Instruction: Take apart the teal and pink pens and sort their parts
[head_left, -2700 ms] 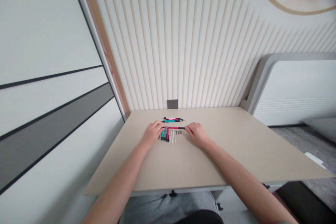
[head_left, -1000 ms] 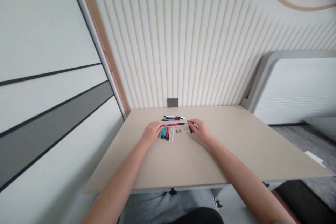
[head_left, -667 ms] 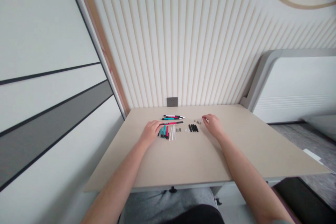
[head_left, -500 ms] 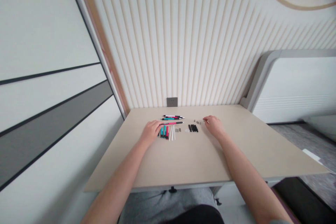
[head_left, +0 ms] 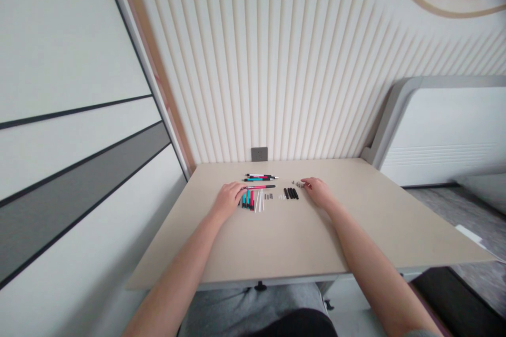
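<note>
My left hand [head_left: 228,198] is closed round the rear end of a red and black pen [head_left: 261,187], which lies level and points right. Just below that hand are several pen barrels [head_left: 247,199] in blue and red with black ends. My right hand [head_left: 317,191] is at the small metal pen tips [head_left: 298,184], its thumb and fingers pinched together beside them. Whatever is between those fingertips is too small to make out. Left of it lies a row of black grips [head_left: 291,193].
Finished-looking pens [head_left: 261,177] lie at the back of the table [head_left: 276,247]. White refills [head_left: 259,201], small springs [head_left: 269,196] and tiny clear pieces [head_left: 281,197] are laid out in the middle. A wall socket [head_left: 259,154] sits behind the table.
My right hand has moved slightly left and nearer, up to the metal tips. My left hand keeps hold of the pen, which has dipped a little.
</note>
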`<state>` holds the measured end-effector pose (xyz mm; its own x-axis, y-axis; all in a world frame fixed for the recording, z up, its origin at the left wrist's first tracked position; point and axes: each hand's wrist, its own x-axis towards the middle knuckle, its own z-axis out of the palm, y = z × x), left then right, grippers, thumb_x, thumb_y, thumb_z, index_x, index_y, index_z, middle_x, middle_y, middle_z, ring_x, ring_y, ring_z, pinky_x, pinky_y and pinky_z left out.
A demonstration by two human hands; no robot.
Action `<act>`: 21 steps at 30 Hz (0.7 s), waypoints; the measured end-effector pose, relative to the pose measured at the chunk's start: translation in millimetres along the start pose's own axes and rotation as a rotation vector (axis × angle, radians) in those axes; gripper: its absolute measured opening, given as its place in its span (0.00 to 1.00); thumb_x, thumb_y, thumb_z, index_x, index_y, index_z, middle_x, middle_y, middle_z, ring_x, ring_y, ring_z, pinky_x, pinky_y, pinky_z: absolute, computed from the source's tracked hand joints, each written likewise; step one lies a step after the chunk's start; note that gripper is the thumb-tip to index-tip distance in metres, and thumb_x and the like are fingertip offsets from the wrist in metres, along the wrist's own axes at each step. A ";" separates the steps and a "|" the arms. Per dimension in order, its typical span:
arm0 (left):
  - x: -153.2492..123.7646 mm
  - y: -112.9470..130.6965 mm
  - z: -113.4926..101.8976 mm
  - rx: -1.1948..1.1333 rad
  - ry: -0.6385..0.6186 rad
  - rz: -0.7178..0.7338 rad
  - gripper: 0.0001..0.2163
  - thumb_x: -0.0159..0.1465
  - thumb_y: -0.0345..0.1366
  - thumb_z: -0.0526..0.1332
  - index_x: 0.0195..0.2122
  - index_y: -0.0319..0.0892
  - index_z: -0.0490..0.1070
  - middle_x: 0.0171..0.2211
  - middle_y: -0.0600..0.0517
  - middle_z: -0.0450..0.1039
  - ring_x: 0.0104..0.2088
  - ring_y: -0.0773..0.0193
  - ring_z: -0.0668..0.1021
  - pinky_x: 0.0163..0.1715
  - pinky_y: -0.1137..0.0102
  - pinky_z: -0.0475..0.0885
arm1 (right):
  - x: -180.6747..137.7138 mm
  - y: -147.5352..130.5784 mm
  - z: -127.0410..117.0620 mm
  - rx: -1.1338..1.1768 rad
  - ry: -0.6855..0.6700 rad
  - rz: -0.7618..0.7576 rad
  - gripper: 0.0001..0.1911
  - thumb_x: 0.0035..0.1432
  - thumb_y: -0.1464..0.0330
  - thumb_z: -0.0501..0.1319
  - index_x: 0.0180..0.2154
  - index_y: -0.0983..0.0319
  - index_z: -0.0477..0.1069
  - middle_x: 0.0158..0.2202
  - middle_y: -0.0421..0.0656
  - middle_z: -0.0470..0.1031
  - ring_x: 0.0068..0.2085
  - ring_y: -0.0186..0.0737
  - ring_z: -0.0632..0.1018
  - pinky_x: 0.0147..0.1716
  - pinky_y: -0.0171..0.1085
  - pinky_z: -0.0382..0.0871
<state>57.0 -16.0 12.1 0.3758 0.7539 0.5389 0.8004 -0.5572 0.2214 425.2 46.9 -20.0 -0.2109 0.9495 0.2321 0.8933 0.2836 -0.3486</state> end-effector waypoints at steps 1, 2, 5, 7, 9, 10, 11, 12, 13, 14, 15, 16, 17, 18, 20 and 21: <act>0.0 -0.4 0.4 0.000 -0.002 0.001 0.11 0.70 0.39 0.51 0.45 0.45 0.72 0.40 0.50 0.76 0.42 0.61 0.76 0.42 0.66 0.67 | -0.2 -0.2 0.0 0.008 0.002 0.006 0.18 0.60 0.72 0.54 0.50 0.60 0.73 0.46 0.47 0.77 0.47 0.43 0.75 0.49 0.36 0.63; -0.1 -0.8 0.7 0.000 -0.003 0.004 0.11 0.70 0.39 0.51 0.45 0.44 0.71 0.40 0.50 0.76 0.42 0.61 0.76 0.42 0.66 0.67 | -0.3 -0.7 -0.5 0.013 0.009 0.014 0.18 0.60 0.72 0.54 0.51 0.60 0.73 0.45 0.47 0.77 0.47 0.42 0.75 0.48 0.36 0.63; -0.1 -1.0 1.2 -0.010 -0.002 0.018 0.11 0.70 0.39 0.51 0.45 0.45 0.72 0.40 0.50 0.76 0.42 0.61 0.76 0.42 0.66 0.67 | -1.4 -6.1 -4.7 0.030 0.081 0.019 0.18 0.61 0.71 0.53 0.51 0.61 0.72 0.44 0.47 0.77 0.46 0.42 0.75 0.47 0.38 0.64; -0.1 -0.3 1.2 -0.020 0.006 0.036 0.11 0.70 0.39 0.51 0.45 0.44 0.72 0.40 0.50 0.76 0.41 0.61 0.76 0.41 0.66 0.67 | -3.3 -15.3 -9.5 0.063 0.165 -0.041 0.17 0.63 0.70 0.52 0.50 0.62 0.72 0.44 0.48 0.77 0.46 0.43 0.75 0.48 0.40 0.65; -0.2 1.0 1.0 -0.026 0.016 0.065 0.11 0.70 0.39 0.52 0.44 0.44 0.72 0.39 0.50 0.76 0.41 0.61 0.76 0.41 0.66 0.67 | -7.0 -30.0 -14.1 0.121 0.218 -0.171 0.16 0.65 0.66 0.51 0.49 0.61 0.73 0.44 0.48 0.77 0.47 0.44 0.74 0.49 0.42 0.65; -0.3 1.7 0.8 -0.029 0.019 0.080 0.11 0.70 0.39 0.52 0.44 0.44 0.72 0.38 0.50 0.76 0.40 0.61 0.76 0.41 0.66 0.67 | -9.5 -39.1 -15.6 0.152 0.205 -0.256 0.16 0.66 0.64 0.51 0.50 0.60 0.73 0.44 0.48 0.77 0.46 0.44 0.74 0.49 0.43 0.65; -0.3 2.5 0.6 -0.030 0.022 0.095 0.11 0.70 0.39 0.52 0.44 0.44 0.72 0.38 0.50 0.76 0.40 0.61 0.76 0.41 0.66 0.67 | -12.3 -48.9 -16.4 0.184 0.182 -0.333 0.17 0.66 0.63 0.51 0.50 0.60 0.72 0.44 0.48 0.77 0.46 0.44 0.74 0.49 0.43 0.65; -0.3 3.3 0.3 -0.031 0.024 0.106 0.11 0.70 0.39 0.52 0.44 0.44 0.72 0.38 0.50 0.76 0.40 0.61 0.76 0.41 0.66 0.67 | -15.3 -58.8 -16.5 0.209 0.157 -0.393 0.17 0.67 0.62 0.51 0.50 0.59 0.72 0.44 0.48 0.77 0.46 0.44 0.74 0.48 0.43 0.65; -0.3 4.1 0.1 -0.032 0.027 0.115 0.11 0.70 0.39 0.52 0.44 0.43 0.72 0.37 0.50 0.76 0.40 0.62 0.76 0.41 0.66 0.67 | -18.3 -68.4 -16.0 0.219 0.130 -0.443 0.17 0.67 0.62 0.50 0.50 0.59 0.72 0.44 0.48 0.77 0.45 0.43 0.75 0.47 0.43 0.65; -0.2 4.9 -0.2 -0.031 0.028 0.122 0.11 0.70 0.39 0.52 0.44 0.43 0.72 0.37 0.50 0.77 0.40 0.62 0.76 0.41 0.66 0.67 | -21.0 -77.2 -15.1 0.220 0.109 -0.484 0.18 0.68 0.62 0.50 0.51 0.59 0.72 0.44 0.48 0.77 0.45 0.43 0.74 0.46 0.42 0.65; 0.0 5.7 -0.5 -0.029 0.030 0.130 0.11 0.70 0.40 0.52 0.44 0.43 0.72 0.38 0.50 0.77 0.40 0.62 0.76 0.41 0.66 0.67 | -23.4 -84.6 -13.9 0.212 0.086 -0.515 0.18 0.68 0.62 0.49 0.51 0.59 0.72 0.44 0.48 0.77 0.46 0.43 0.74 0.46 0.42 0.65; 0.1 6.4 -0.7 -0.026 0.031 0.138 0.11 0.70 0.40 0.52 0.44 0.43 0.72 0.38 0.49 0.77 0.40 0.62 0.76 0.42 0.66 0.67 | -25.2 -90.5 -12.6 0.199 0.069 -0.537 0.18 0.69 0.63 0.48 0.51 0.59 0.72 0.44 0.47 0.77 0.45 0.42 0.74 0.46 0.42 0.64; 0.2 7.0 -0.8 -0.022 0.032 0.146 0.12 0.71 0.40 0.51 0.44 0.43 0.72 0.38 0.49 0.77 0.40 0.62 0.76 0.42 0.66 0.66 | -26.5 -94.8 -11.5 0.185 0.052 -0.552 0.17 0.69 0.63 0.48 0.51 0.58 0.72 0.43 0.47 0.77 0.44 0.42 0.75 0.45 0.41 0.64; 0.3 7.6 -0.8 -0.019 0.030 0.154 0.12 0.71 0.40 0.51 0.44 0.43 0.72 0.39 0.49 0.77 0.41 0.62 0.76 0.42 0.66 0.66 | -27.1 -97.5 -10.5 0.171 0.039 -0.560 0.17 0.69 0.64 0.48 0.50 0.58 0.72 0.41 0.46 0.78 0.43 0.41 0.75 0.45 0.40 0.63; 0.2 8.4 -0.5 -0.017 0.022 0.170 0.12 0.71 0.39 0.51 0.44 0.43 0.72 0.39 0.49 0.77 0.41 0.61 0.76 0.43 0.65 0.66 | -26.9 -99.0 -8.9 0.144 0.022 -0.556 0.16 0.69 0.65 0.48 0.46 0.59 0.73 0.39 0.45 0.78 0.41 0.40 0.75 0.44 0.39 0.62; 0.2 8.6 -0.3 -0.019 0.016 0.178 0.12 0.71 0.39 0.51 0.44 0.43 0.72 0.39 0.49 0.77 0.41 0.62 0.76 0.43 0.65 0.65 | -26.2 -98.6 -8.3 0.130 0.018 -0.548 0.16 0.69 0.65 0.49 0.45 0.60 0.74 0.37 0.44 0.78 0.40 0.40 0.75 0.43 0.38 0.62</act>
<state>63.9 -20.8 14.3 0.5030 0.6376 0.5835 0.7128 -0.6878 0.1371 345.9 -7.0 15.8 -0.6229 0.6563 0.4259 0.5983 0.7503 -0.2813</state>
